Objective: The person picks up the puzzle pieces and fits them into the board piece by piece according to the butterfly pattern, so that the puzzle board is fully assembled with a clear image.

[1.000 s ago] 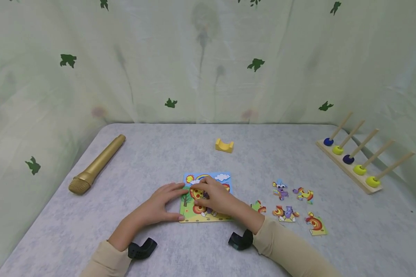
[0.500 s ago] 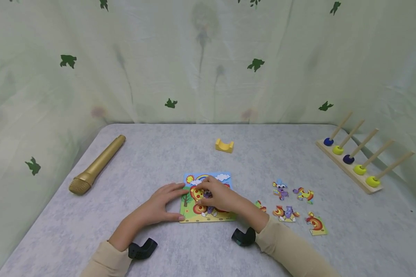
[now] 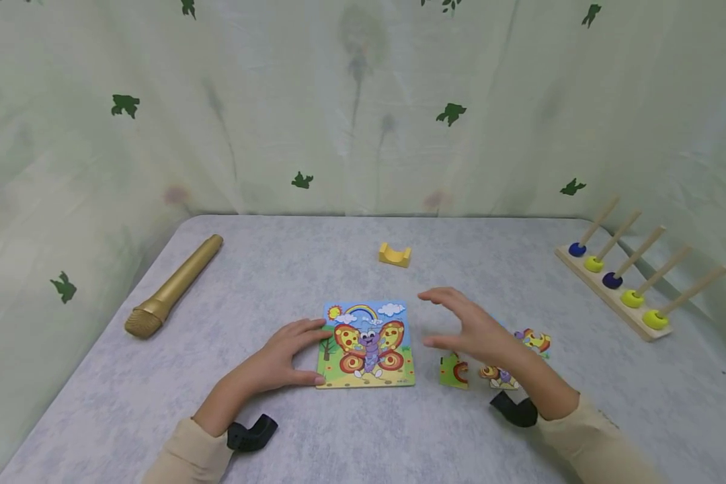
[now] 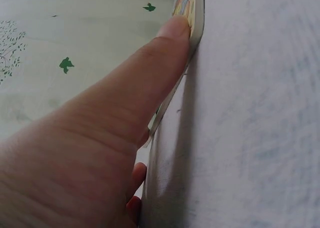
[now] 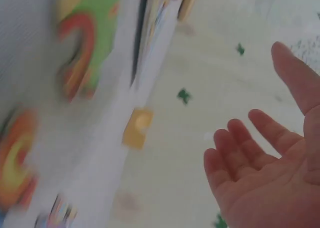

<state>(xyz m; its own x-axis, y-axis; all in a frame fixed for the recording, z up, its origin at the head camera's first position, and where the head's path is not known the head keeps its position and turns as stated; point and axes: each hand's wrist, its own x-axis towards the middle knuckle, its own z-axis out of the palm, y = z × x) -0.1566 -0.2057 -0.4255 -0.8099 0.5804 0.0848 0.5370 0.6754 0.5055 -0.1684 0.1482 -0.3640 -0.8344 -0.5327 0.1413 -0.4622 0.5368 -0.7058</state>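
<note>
The left hand (image 3: 283,357), fingers spread, touches the butterfly puzzle board (image 3: 369,349) along its left side; a light brace there should stop it sliding. The right hand (image 3: 479,331), spread and holding nothing, is raised near loose jigsaw pieces (image 3: 452,370); pinching one by its edges would suit. The bench (image 3: 284,262) is mottled grey, backed by a pale leaf-dotted curtain (image 3: 254,101).

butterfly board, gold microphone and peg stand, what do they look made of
Butterfly board: probably thin wood or fibreboard, printed on top; the left wrist view shows a pale, plain edge.
Gold microphone: plastic or metal, hard to tell; one even gold colour with a soft sheen.
Peg stand: likely bare wood, pale tan with a matt look.
</note>
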